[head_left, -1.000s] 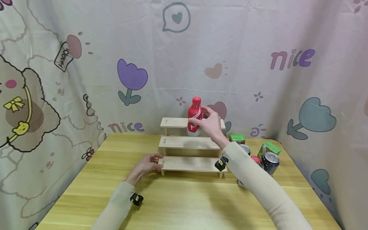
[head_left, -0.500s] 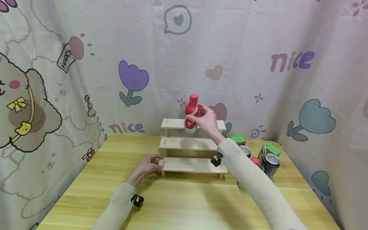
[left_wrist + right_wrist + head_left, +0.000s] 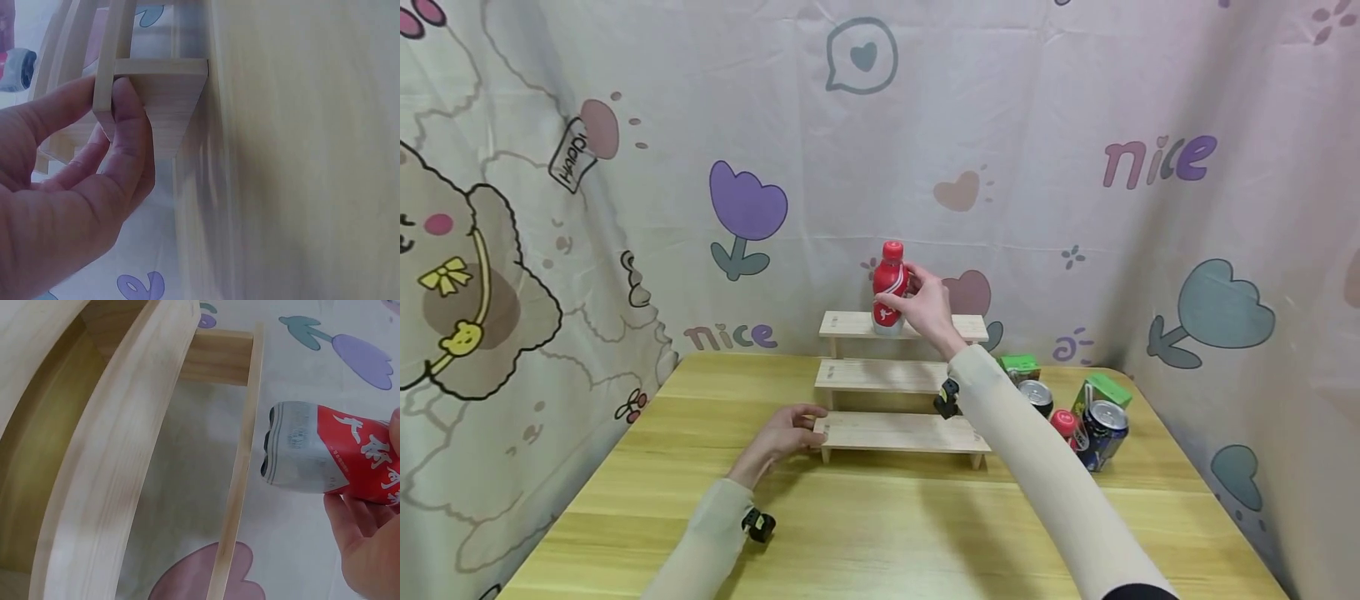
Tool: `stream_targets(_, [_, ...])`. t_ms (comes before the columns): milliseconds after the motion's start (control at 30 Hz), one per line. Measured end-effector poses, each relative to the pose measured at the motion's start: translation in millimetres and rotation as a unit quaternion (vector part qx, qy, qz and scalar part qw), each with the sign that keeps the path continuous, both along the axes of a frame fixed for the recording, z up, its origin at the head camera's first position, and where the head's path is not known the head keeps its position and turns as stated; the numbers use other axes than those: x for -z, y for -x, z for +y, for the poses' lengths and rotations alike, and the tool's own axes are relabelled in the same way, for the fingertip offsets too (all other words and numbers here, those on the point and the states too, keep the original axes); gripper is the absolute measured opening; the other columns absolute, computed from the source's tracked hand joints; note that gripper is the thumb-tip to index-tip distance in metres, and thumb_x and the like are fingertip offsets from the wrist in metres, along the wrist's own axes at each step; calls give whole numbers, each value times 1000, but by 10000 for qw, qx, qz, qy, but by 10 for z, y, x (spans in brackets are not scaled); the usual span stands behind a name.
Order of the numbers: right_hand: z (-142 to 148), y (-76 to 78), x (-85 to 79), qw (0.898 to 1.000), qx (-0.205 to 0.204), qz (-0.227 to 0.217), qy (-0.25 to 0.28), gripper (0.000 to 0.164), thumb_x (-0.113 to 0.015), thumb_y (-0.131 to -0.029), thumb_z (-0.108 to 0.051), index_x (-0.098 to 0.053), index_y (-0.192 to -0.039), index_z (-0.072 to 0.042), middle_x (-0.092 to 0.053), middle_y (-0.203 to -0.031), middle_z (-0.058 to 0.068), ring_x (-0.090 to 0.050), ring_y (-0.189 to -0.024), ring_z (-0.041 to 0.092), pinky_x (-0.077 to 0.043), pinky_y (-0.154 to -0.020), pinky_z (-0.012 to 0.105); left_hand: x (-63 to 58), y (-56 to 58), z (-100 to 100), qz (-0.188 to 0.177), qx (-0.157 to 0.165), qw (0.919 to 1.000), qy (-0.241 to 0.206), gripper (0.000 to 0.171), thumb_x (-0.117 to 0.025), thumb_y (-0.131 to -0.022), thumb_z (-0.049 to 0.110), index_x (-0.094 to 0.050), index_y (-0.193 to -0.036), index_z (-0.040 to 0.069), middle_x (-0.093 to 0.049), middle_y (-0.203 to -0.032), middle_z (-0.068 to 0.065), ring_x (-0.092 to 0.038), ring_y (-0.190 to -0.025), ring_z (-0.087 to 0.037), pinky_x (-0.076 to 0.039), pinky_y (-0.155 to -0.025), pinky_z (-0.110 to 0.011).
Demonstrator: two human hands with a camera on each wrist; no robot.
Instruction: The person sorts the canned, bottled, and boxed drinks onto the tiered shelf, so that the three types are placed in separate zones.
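A small red bottle (image 3: pixel 888 287) with a red cap and white lettering is gripped by my right hand (image 3: pixel 925 308) around its middle. It is upright, its base just over the top step (image 3: pixel 850 323) of a three-step wooden shelf (image 3: pixel 880 375). The right wrist view shows a narrow gap between the bottle (image 3: pixel 325 453) base and the top step's edge (image 3: pixel 240 469), with my right hand (image 3: pixel 369 550) below it. My left hand (image 3: pixel 786 433) holds the left end of the lowest step (image 3: pixel 902 429). Its fingers (image 3: pixel 125 131) pinch the end board (image 3: pixel 165 94).
To the right of the shelf, on the wooden table (image 3: pixel 880 517), stand two green cartons (image 3: pixel 1019 364) (image 3: pixel 1101 387), a silver can (image 3: pixel 1037 393), a dark can (image 3: pixel 1103 421) and a red-capped bottle (image 3: pixel 1066 423). A printed curtain (image 3: pixel 625 167) closes the back and both sides.
My right hand has carried the red bottle up and to the left, from in front of the middle step to over the top step. The left hand has stayed at the lowest step.
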State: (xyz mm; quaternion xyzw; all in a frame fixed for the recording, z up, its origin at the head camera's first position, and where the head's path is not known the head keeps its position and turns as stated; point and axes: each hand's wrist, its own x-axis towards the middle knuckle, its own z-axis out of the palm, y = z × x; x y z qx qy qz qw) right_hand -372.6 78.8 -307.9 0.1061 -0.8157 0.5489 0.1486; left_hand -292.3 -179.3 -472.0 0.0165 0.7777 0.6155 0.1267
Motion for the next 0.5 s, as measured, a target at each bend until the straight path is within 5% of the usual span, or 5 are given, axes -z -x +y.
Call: stream_targets(500, [-51, 202, 6, 9997, -201, -151, -67, 71, -81, -82, -25, -48, -145, -16, -64, -128, 8, -62, -117, 23, -53, -102, 37, 15, -5, 1, 22, -20, 10000, -17, 52, -73, -79, -6, -56, -128, -4, -59, -108, -20, -62, -84, -23, -60, -76, -35])
